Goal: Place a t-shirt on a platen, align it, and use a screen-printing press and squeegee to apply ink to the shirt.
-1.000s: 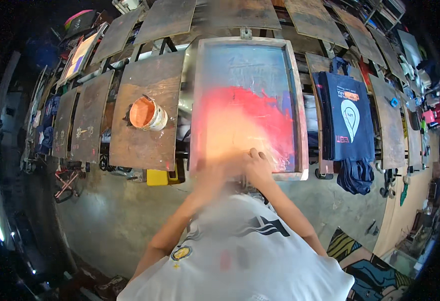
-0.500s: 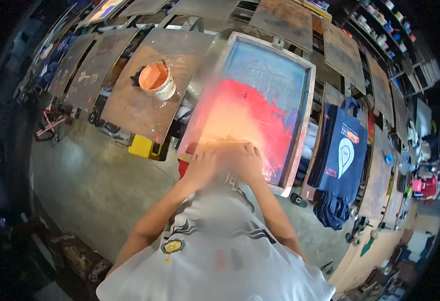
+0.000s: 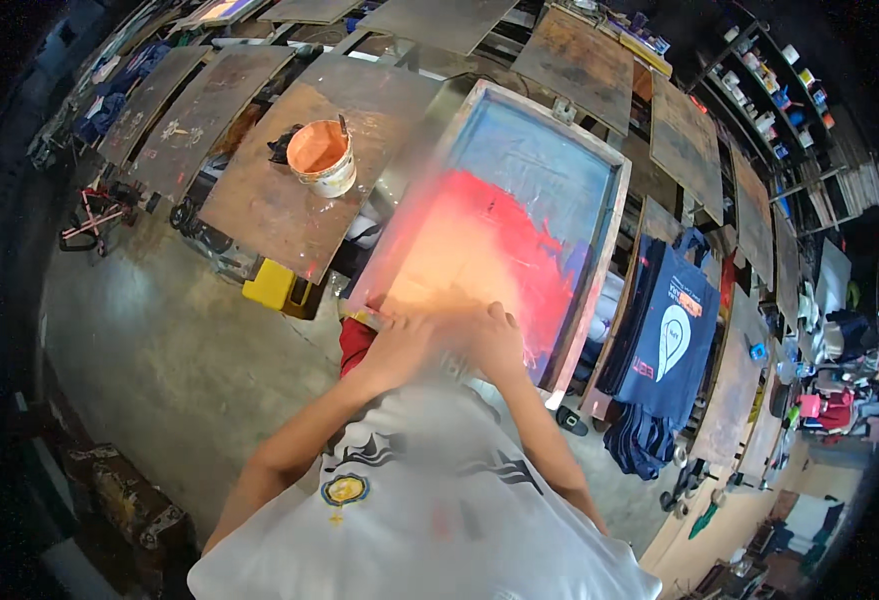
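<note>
A printing screen point(image 3: 534, 150) in a pale frame lies in front of me, its mesh blue at the far end. Red-orange ink point(image 3: 489, 215) covers the near part of the mesh, brightly lit toward the middle. At the near end, my left hand point(image 3: 404, 345) and my right hand point(image 3: 496, 340) are side by side. Their fingers curl forward over something along that end. A blur between the hands hides what they grip. Below the left hand's side hangs a red cloth point(image 3: 356, 345).
Left of the screen, a tub of orange ink point(image 3: 321, 158) stands on a brown board point(image 3: 244, 205). Printed navy bags point(image 3: 669, 320) lie on a board at the right. A yellow container point(image 3: 269, 286) sits lower left. More boards stretch behind; shelves point(image 3: 759, 90) hold small bottles.
The view has turned and shifted slightly, so the screen and boards appear a little lower. Both hands remain at the screen's near end. More of the red cloth shows.
</note>
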A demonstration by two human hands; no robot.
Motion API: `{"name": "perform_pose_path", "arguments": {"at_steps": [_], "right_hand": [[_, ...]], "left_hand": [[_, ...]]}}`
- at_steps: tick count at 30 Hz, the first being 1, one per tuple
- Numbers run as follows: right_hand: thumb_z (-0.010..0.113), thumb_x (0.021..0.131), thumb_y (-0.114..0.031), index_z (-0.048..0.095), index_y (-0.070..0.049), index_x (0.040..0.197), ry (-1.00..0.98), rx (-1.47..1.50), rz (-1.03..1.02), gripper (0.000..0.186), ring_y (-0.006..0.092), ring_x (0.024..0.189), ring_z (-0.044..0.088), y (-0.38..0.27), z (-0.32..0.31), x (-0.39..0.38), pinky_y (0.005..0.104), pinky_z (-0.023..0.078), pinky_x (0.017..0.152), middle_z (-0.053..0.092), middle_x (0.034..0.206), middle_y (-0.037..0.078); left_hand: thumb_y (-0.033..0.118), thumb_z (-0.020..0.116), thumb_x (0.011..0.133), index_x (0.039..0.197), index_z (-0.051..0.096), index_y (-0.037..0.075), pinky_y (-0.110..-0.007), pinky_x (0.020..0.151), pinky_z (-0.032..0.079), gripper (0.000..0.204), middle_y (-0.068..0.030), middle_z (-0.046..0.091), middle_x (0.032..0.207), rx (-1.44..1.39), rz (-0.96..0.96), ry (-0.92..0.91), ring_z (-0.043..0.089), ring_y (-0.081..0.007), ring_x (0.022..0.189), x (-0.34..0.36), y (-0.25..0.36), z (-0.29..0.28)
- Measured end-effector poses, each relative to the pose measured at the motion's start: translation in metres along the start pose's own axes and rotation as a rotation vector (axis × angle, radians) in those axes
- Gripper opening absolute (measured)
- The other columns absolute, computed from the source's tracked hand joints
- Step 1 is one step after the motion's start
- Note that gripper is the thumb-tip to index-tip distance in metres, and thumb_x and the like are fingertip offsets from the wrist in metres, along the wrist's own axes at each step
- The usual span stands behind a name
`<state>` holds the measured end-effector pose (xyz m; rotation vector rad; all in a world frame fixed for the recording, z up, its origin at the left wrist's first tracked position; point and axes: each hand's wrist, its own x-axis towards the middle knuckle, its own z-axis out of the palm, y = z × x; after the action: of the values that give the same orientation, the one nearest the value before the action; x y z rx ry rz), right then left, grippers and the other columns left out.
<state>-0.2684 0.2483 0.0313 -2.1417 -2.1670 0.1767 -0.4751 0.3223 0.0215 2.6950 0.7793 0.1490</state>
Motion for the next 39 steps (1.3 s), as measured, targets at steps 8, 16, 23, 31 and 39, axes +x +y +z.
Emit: {"name": "perform_pose_path", "arguments": {"at_steps": [8,16,23,31,39], "right_hand": [[0.077,0.068,-0.025,0.071,-0.013,0.099,0.044,-0.064,-0.035,0.033,0.0239,0.105,0.055,-0.002,-0.013,0.019,0.0393,0.05,0.085,0.06,0.101,0.002],[0.08,0.068,-0.031,0.071,-0.013,0.105,0.06,-0.052,0.057,0.042,0.0247,0.107,0.055,-0.021,-0.026,0.019,0.0393,0.05,0.084,0.061,0.104,0.001],[0.073,0.072,-0.024,0.073,-0.012,0.104,-0.02,-0.116,-0.022,0.034,0.0246,0.103,0.055,-0.008,-0.002,0.009,0.0384,0.049,0.086,0.062,0.103,0.0],[0.067,0.074,-0.016,0.073,-0.014,0.097,0.053,-0.019,0.139,0.024,0.0242,0.101,0.056,-0.035,-0.022,0.033,0.0383,0.049,0.085,0.061,0.1,0.0],[0.069,0.072,-0.012,0.073,-0.014,0.104,0.118,-0.098,0.123,0.032,0.024,0.101,0.056,-0.059,0.0,0.045,0.0384,0.05,0.082,0.061,0.098,0.001]], "left_hand": [[0.026,0.065,0.091,0.124,0.053,0.0,-0.05,0.094,0.043,0.044,-0.0185,0.056,0.124,-0.087,-0.013,0.058,0.055,-0.0394,0.11,0.011,-0.015,-0.003],[0.024,0.066,0.09,0.125,0.052,0.0,-0.05,0.097,0.043,0.046,-0.0196,0.055,0.127,-0.073,-0.037,0.144,0.055,-0.0399,0.113,0.005,-0.017,0.006],[0.024,0.069,0.087,0.111,0.053,0.001,-0.048,0.088,0.045,0.037,-0.0159,0.055,0.111,0.009,0.05,0.042,0.057,-0.0375,0.1,0.0,-0.018,0.0],[0.021,0.064,0.087,0.117,0.053,0.004,-0.05,0.084,0.049,0.036,-0.0142,0.058,0.113,-0.103,0.017,-0.037,0.059,-0.0357,0.105,0.012,-0.04,-0.025],[0.029,0.069,0.088,0.122,0.052,0.005,-0.05,0.088,0.05,0.045,-0.0128,0.056,0.118,-0.145,-0.006,-0.105,0.057,-0.036,0.105,0.008,-0.074,-0.025]]}}
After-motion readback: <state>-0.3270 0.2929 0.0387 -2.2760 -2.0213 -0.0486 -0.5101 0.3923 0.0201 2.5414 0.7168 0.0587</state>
